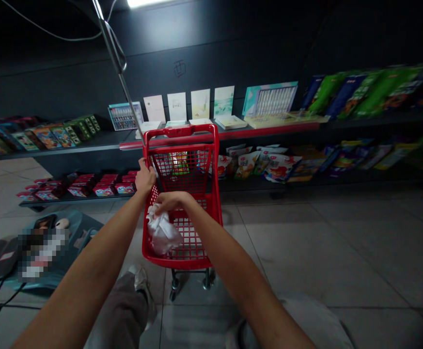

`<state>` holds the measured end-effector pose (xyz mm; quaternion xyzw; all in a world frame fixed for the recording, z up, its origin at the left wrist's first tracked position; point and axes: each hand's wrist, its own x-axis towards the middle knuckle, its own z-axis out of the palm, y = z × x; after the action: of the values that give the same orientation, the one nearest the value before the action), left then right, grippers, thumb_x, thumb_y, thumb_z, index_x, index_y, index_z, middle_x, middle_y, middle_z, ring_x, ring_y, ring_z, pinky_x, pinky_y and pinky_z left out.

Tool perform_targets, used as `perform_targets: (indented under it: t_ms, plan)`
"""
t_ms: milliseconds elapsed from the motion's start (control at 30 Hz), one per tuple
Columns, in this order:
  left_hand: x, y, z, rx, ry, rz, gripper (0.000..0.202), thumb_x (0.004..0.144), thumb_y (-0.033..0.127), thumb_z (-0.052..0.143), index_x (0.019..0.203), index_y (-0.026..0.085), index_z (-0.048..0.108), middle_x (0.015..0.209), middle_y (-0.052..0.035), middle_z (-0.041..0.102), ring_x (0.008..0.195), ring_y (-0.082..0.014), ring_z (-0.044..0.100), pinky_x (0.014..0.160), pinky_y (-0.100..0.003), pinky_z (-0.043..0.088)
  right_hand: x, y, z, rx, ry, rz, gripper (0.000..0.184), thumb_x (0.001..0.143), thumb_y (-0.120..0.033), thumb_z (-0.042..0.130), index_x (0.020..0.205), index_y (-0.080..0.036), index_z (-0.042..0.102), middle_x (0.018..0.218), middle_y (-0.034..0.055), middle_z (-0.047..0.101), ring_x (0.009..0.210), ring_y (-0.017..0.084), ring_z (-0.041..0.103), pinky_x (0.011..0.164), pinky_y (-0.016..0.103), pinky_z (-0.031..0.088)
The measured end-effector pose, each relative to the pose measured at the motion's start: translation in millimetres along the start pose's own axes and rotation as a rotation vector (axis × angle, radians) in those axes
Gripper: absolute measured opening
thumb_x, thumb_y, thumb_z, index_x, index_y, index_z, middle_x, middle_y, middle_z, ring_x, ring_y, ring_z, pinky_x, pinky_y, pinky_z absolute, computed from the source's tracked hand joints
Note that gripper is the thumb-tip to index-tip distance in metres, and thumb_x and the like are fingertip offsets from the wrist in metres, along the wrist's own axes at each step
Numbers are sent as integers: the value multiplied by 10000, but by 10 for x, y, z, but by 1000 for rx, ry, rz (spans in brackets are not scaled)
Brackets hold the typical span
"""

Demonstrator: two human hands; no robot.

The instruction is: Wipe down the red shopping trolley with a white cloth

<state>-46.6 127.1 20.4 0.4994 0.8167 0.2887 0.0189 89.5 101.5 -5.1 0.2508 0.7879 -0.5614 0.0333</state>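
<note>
A red wire-mesh shopping cart (pixel 182 130) stands in front of me on small castors. My left hand (pixel 145 177) is closed around the cart's left rim. My right hand (pixel 170 201) reaches across the basket, its fingers resting on a crumpled white plastic bag (pixel 164 233) that lies inside at the left wall. A colourful packet (pixel 180 162) shows through the mesh, but I cannot tell whether it is inside the cart or on the shelf behind.
Dark shelves (pixel 280 127) ahead hold cards, boxed sets and bright packets. A metal pole (pixel 119 77) rises behind the cart. A teal bag (pixel 64 242) with a pixelated patch lies on the tiled floor (pixel 298 257) at the left. My legs and shoe show below.
</note>
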Motion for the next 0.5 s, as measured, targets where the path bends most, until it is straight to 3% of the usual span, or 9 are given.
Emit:
perform_targets:
  t_ms: [167,267,367,500]
  plan:
    - [-28,24,-20,7,-6,-7,525,1007,330,382,1512,192,344,1114,-204,738,1055,-352,722,914,-448,518,109,129,-101,-23,367,19,131,767,-234,767,797,-123,703,608,-40,598,572,98,523,555,197,371]
    - [-55,39,-19,2,6,-4,512,1012,331,389,1506,207,346,1118,-200,738,1047,-345,724,919,-450,519,238,217,-84,-69,632,55,145,803,-265,740,885,-150,711,742,-2,665,714,141,612,632,206,413]
    - [-71,46,2,11,4,0,517,1011,314,377,1516,213,327,1113,-196,740,1053,-346,722,914,-442,520,392,338,46,-156,898,26,188,819,-201,704,1004,-183,685,930,27,712,898,174,655,754,218,456]
    - [-92,49,31,28,5,10,522,1016,335,368,1521,219,310,1124,-197,736,1066,-355,717,907,-440,519,534,521,313,-183,976,-44,334,813,-67,599,1123,-181,647,1081,48,695,1013,152,648,884,215,484]
